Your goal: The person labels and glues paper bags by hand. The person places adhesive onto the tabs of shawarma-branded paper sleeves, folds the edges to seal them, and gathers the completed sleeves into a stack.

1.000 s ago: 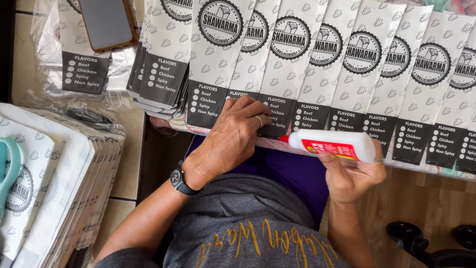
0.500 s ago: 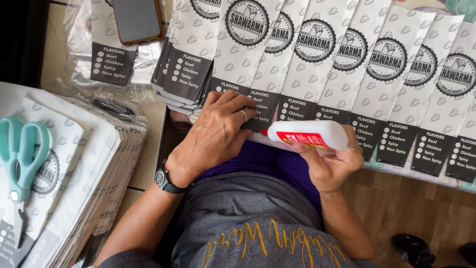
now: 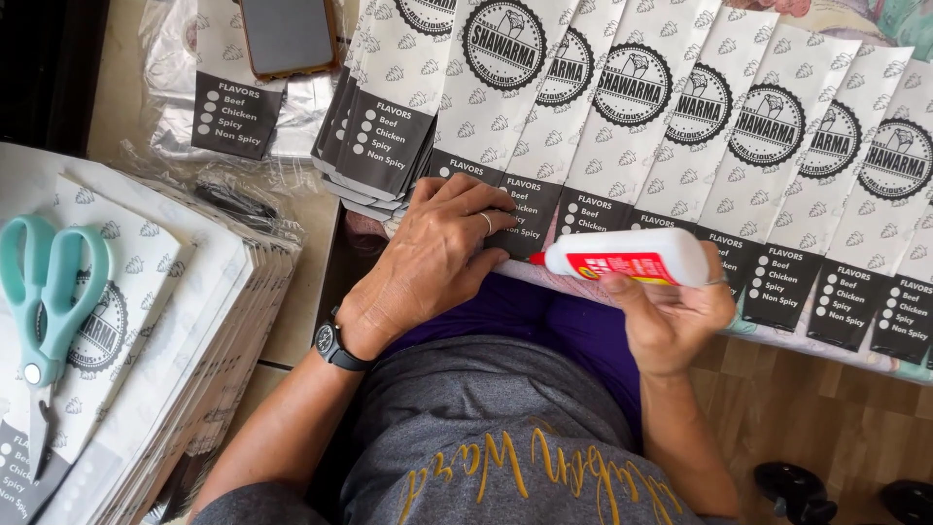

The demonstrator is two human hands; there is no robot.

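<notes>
My left hand (image 3: 435, 255) lies flat on the lower black edge of a printed paper sleeve (image 3: 525, 209), fingers spread, a ring on one finger and a black watch on the wrist. My right hand (image 3: 671, 313) grips a white glue bottle (image 3: 632, 259) with a red label, held sideways, its red tip pointing left at the sleeve's bottom edge beside my left fingertips. A row of overlapping white paper sleeves (image 3: 739, 136) with black round emblems and black bottom bands lies fanned across the board in front of me.
A tall stack of flat printed sheets (image 3: 185, 321) sits at the left with teal scissors (image 3: 44, 301) on top. A phone (image 3: 288, 34) rests on plastic wrap at the top left. A pile of finished sleeves (image 3: 379, 146) lies left of the row. Wooden floor shows at the lower right.
The view shifted so the scissors and stack came further into sight. My right hand has brought the glue bottle left, its tip nearer my left fingers, which stay pressed on the sleeve.
</notes>
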